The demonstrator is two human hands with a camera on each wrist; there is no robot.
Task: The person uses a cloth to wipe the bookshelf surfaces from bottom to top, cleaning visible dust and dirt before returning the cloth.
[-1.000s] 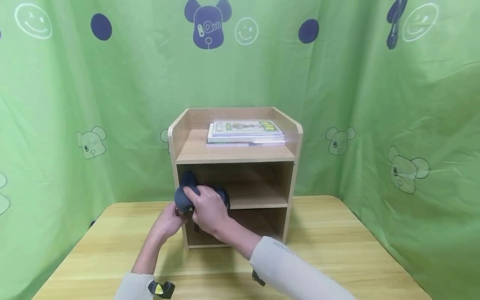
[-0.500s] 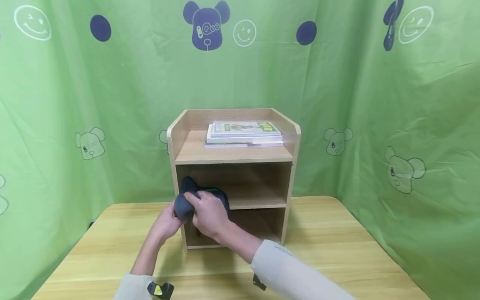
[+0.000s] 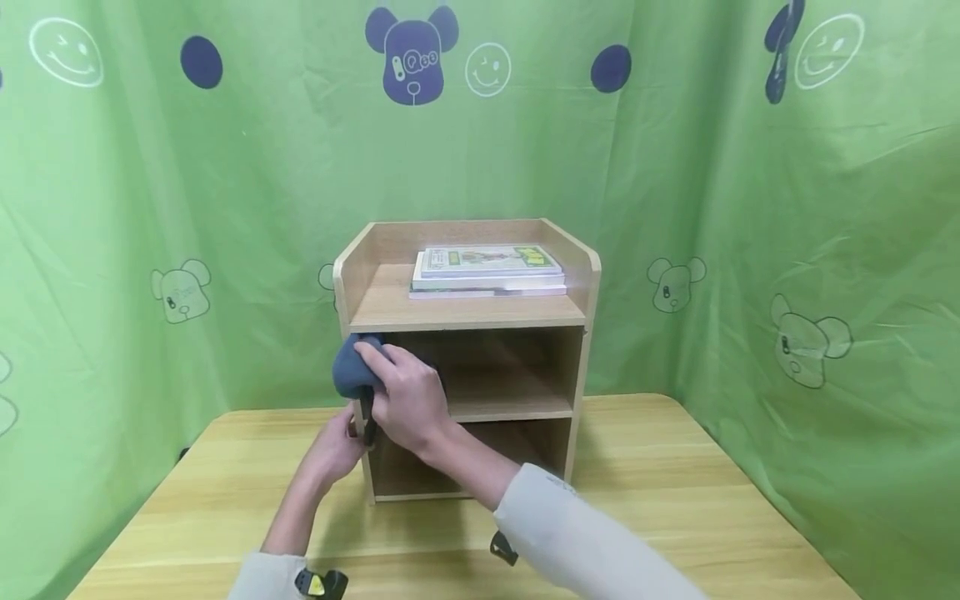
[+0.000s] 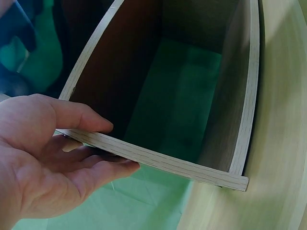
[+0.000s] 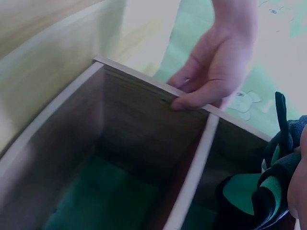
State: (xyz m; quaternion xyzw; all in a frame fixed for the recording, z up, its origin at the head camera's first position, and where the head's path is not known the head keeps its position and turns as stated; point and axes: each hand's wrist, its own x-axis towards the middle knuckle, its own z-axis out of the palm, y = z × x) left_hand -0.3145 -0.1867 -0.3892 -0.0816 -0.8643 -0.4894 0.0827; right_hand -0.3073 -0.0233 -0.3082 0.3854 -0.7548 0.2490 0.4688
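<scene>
My right hand [image 3: 411, 398] grips a dark blue cloth article [image 3: 349, 372] at the left front edge of a small wooden shelf unit [image 3: 468, 315], level with its middle compartment. In the right wrist view the cloth article [image 5: 273, 194] shows green inner faces and a thin dark strap [image 5: 281, 117]; its kind I cannot tell. Lower down, my left hand [image 3: 336, 450] holds the unit's left side panel. The left wrist view shows that hand [image 4: 48, 143] pinching the panel's front edge [image 4: 168, 160], thumb inside and fingers outside.
A short stack of books [image 3: 487, 272] lies on the unit's top shelf, between raised side walls. The unit stands on a light wooden table [image 3: 660, 483]. Green printed curtains [image 3: 240, 192] hang behind and on both sides. Middle and lower compartments face forward.
My right hand has lifted the blue cloth article up and left, so that it overlaps the unit's left edge. The left hand, earlier close under the cloth, now shows below it on the panel.
</scene>
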